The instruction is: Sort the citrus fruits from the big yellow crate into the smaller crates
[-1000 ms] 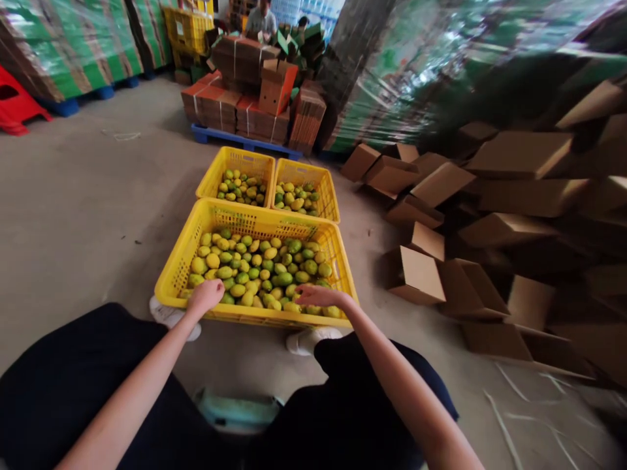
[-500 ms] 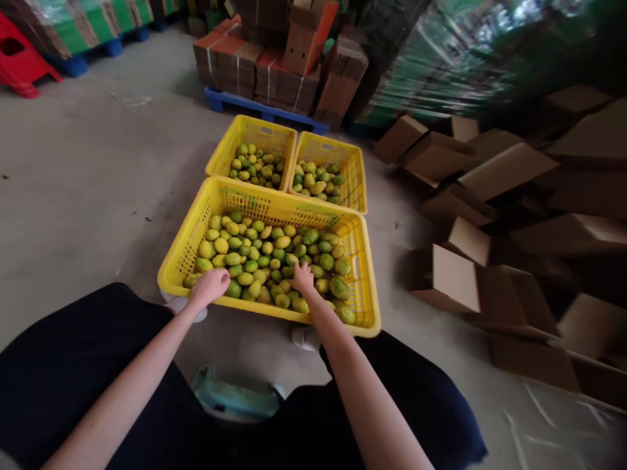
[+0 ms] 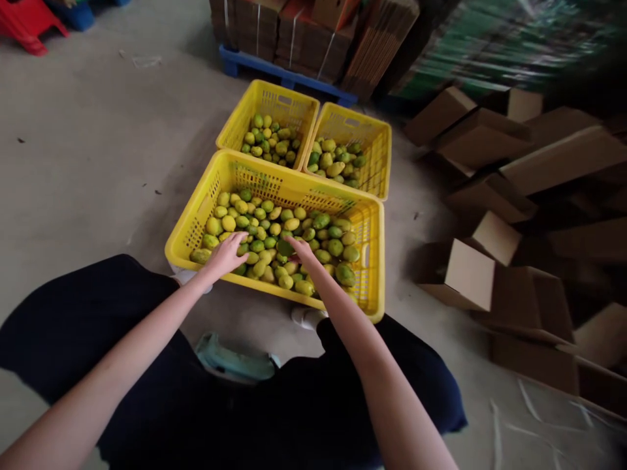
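Observation:
The large yellow crate [image 3: 274, 175] in front of me holds many yellow and green lemons [image 3: 228, 223]. Over its near left part, my left hand [image 3: 228, 253] is open, thumb and fingers apart, with lemons just beyond the fingertips. My right hand [image 3: 300, 250] has its fingers round a dark green lemon [image 3: 285, 248], held above the others near the crate's middle. Part of that hand's grip is hidden behind the fruit.
Two smaller-looking yellow crates, a left one [image 3: 229, 121] and a right one [image 3: 386, 156], stand behind with more lemons. Flattened cartons [image 3: 259, 29] lie on a blue pallet [image 3: 289, 77]. Open cardboard boxes [image 3: 470, 274] crowd the right side. A teal stool [image 3: 235, 360] is beneath me.
My left hand has opened from a closed pose and moved right, towards the crate's middle. The right hand has lifted a green lemon and shifted slightly left. The view has tilted down.

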Motion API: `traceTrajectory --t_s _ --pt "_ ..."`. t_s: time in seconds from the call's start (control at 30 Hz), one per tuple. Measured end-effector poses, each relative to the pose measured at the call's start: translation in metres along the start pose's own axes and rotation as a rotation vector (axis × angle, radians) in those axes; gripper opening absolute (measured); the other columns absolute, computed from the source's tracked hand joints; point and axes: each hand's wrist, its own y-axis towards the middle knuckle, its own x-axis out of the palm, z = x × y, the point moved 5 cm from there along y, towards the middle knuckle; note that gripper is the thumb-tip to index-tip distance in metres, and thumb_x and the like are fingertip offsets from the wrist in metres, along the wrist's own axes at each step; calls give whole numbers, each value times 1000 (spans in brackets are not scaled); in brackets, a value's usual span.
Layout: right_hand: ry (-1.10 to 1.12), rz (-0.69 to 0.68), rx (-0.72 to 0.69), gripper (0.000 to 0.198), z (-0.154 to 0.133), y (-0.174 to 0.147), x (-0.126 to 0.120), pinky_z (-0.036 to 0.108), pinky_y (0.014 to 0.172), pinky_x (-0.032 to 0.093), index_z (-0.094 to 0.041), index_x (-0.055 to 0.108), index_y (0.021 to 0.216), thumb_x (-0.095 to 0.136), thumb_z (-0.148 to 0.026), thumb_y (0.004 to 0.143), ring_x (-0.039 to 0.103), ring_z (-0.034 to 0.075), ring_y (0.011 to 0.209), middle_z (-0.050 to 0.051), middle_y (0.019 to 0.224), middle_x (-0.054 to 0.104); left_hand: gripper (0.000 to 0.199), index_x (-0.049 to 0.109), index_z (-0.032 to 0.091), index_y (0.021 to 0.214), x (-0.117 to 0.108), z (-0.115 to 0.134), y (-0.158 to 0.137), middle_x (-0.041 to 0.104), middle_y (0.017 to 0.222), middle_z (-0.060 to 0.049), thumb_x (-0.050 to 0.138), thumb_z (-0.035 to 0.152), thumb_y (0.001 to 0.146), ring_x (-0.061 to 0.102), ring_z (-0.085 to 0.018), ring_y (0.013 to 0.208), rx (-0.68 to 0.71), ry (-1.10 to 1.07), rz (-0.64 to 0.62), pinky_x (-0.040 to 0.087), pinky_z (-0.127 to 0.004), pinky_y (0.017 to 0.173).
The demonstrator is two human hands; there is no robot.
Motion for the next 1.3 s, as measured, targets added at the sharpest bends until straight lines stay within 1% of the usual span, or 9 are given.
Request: traceTrajectory --t_s 0.13,0.2,0.3,0.47,0.63,0.77,0.87,1.1,1.3 --pt "105 -230 -58 43 -24 -27 29 27 61 55 -14 59 110 42 -50 97 61 13 59 5 80 66 88 31 19 147 7 37 12 35 153 -17 76 34 73 41 -30 138 260 -153 42 38 -42 111" --pt "118 -319 -116 43 -27 -43 38 26 64 55 -14 60 112 37 -48 99 62 12 62 4 81 67 80 36 21 143 16 43 12 42 149 -15 75 33 74 42 -27 138 318 -233 18 37 -41 113" --pt "51 -385 -151 41 -11 -54 37 27 66 55 -13 62 109 36 -44 101 65 14 66 6 82 70 71 46 19 133 27 33 5 59 133 -13 77 33 72 57 -26 123 238 -292 20 45 -40 105" --pt "-232 -160 -115 20 31 -12 -6 30 76 53 -11 63 103 58 -27 92 67 21 89 12 99 71 66 50 18 127 33 11 -10 65 124 -12 79 31 69 63 -28 112 52 -155 117 51 -41 95" --pt "-536 57 -134 40 37 49 -34 33 86 52 -12 51 128 57 -11 89 62 23 108 16 125 62 62 46 20 133 40 16 -15 61 130 -14 71 34 79 64 -29 113 34 -45 159 53 -41 94" --pt "-721 150 -145 54 42 65 -25 34 85 51 -11 41 140 48 -2 87 64 25 107 26 142 45 63 42 21 137 51 18 -16 60 132 -14 68 38 81 63 -30 115 40 -28 54 53 -42 94" --pt "-810 186 -173 62 47 63 -15 32 83 52 -13 36 143 45 1 83 59 27 117 25 149 36 62 41 22 137 54 18 -15 60 133 -13 66 37 83 61 -29 119 47 -44 28 51 -42 98" --pt "-927 140 -225 41 47 70 -5 35 83 53 -11 48 131 37 -7 92 60 28 113 20 125 59 61 42 25 138 54 20 -16 61 133 -11 65 35 83 61 -26 121 33 -93 44 50 -39 101" --pt "-989 22 -265 33 26 99 17 40 84 56 -17 57 124 57 -32 95 65 20 99 9 117 63 60 45 25 138 57 19 -17 61 135 -11 62 37 82 60 -28 122 -59 -96 37 50 -39 101"
